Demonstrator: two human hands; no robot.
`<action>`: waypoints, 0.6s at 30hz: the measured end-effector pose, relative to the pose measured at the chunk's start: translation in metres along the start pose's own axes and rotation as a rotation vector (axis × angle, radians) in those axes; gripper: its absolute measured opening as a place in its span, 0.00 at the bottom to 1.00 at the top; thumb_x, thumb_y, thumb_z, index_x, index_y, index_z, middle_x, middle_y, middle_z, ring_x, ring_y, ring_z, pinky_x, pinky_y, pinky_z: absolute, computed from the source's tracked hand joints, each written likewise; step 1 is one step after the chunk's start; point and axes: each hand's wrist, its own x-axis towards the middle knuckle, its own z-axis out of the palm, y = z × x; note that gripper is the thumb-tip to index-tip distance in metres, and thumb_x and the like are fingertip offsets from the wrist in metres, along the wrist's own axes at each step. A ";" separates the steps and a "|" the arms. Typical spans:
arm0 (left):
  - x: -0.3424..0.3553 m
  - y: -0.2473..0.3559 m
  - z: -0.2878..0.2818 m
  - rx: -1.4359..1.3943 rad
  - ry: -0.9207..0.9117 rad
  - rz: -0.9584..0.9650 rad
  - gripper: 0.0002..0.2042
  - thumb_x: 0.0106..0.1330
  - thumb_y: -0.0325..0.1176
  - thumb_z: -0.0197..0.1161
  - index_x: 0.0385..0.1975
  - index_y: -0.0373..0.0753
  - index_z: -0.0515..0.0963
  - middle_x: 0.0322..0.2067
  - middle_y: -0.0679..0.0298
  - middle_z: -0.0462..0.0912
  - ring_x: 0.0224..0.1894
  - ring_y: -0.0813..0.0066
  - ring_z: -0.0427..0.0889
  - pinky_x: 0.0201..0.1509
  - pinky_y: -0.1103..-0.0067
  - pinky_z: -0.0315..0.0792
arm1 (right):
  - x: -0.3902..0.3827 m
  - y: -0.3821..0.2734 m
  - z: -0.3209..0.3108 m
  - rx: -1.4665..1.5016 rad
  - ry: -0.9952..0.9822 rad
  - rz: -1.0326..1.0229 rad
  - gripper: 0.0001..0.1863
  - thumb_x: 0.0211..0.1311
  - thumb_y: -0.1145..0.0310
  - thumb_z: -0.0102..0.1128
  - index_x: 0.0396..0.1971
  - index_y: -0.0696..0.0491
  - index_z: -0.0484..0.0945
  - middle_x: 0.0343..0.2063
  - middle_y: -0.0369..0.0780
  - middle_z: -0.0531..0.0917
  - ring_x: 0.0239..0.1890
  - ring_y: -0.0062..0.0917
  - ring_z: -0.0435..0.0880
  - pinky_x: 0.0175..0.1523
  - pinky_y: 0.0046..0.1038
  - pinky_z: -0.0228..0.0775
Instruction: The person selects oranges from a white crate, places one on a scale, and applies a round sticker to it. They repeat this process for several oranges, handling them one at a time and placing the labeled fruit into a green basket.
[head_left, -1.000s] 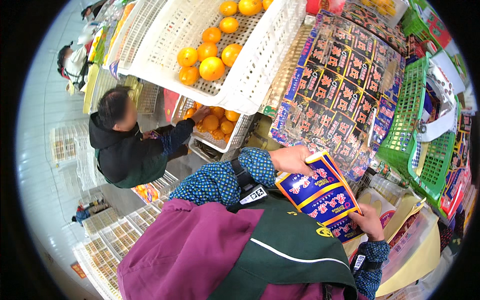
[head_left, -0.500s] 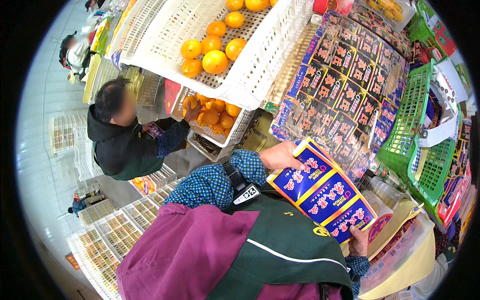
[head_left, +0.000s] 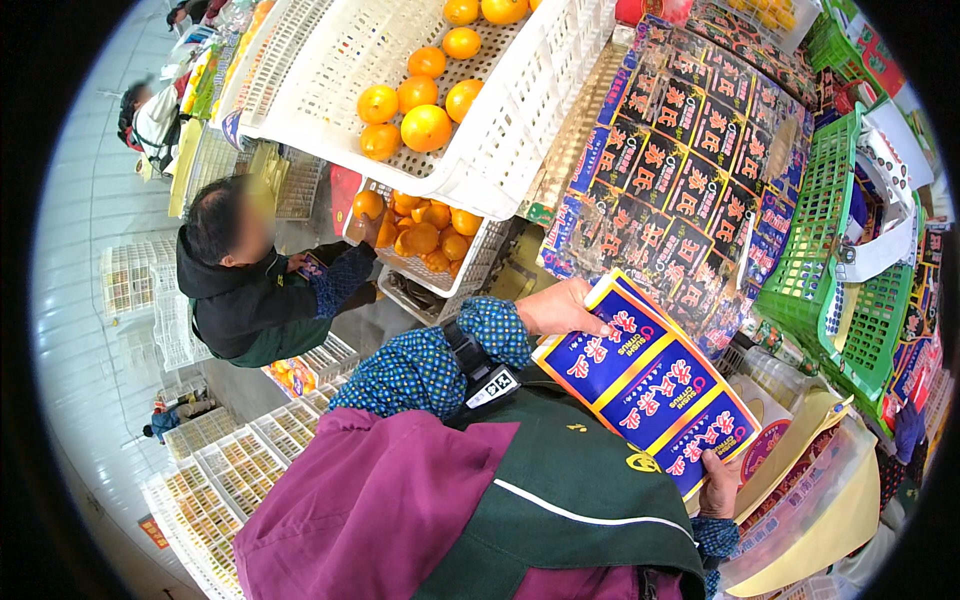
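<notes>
My left hand (head_left: 565, 308) grips the upper end of a sheaf of blue, orange-edged printed paper sheets (head_left: 640, 390), thumb on top. My right hand (head_left: 718, 482) holds the lower end, its fingers curled on the edge. The sheets slant above my clothing, showing three blue panels split by yellow bands. Just beyond them lies a worn board covered in black and blue printed labels (head_left: 680, 150).
A white crate (head_left: 290, 70) of oranges is at the top, a smaller crate (head_left: 480, 265) of oranges below it. A co-worker (head_left: 225, 280) reaches into the smaller one. Green baskets (head_left: 865, 340) stand at right, stacked white crates (head_left: 215, 480) at lower left.
The sheets have spread into a longer strip. My left hand has shifted slightly up and left, my right hand down and left. The co-worker's hand has moved among the oranges.
</notes>
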 end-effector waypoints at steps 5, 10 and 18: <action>-0.001 0.002 -0.001 0.047 -0.019 0.023 0.18 0.64 0.25 0.73 0.55 0.32 0.82 0.45 0.62 0.89 0.45 0.80 0.85 0.54 0.76 0.80 | -0.004 -0.008 0.001 -0.015 -0.013 0.089 0.28 0.60 0.81 0.67 0.62 0.55 0.73 0.50 0.40 0.85 0.49 0.27 0.87 0.59 0.32 0.80; -0.006 0.015 0.001 0.009 -0.031 -0.017 0.20 0.63 0.27 0.74 0.55 0.33 0.82 0.45 0.62 0.89 0.44 0.79 0.86 0.54 0.76 0.81 | -0.014 -0.009 0.000 -0.057 0.045 0.073 0.27 0.62 0.80 0.67 0.61 0.56 0.74 0.51 0.39 0.85 0.51 0.26 0.85 0.60 0.33 0.79; 0.018 0.063 0.016 0.070 -0.197 -0.107 0.23 0.63 0.29 0.74 0.57 0.30 0.79 0.46 0.57 0.88 0.43 0.75 0.88 0.50 0.75 0.83 | -0.049 -0.005 0.005 -0.018 0.132 -0.017 0.32 0.60 0.77 0.69 0.65 0.59 0.69 0.53 0.41 0.84 0.52 0.28 0.85 0.61 0.33 0.78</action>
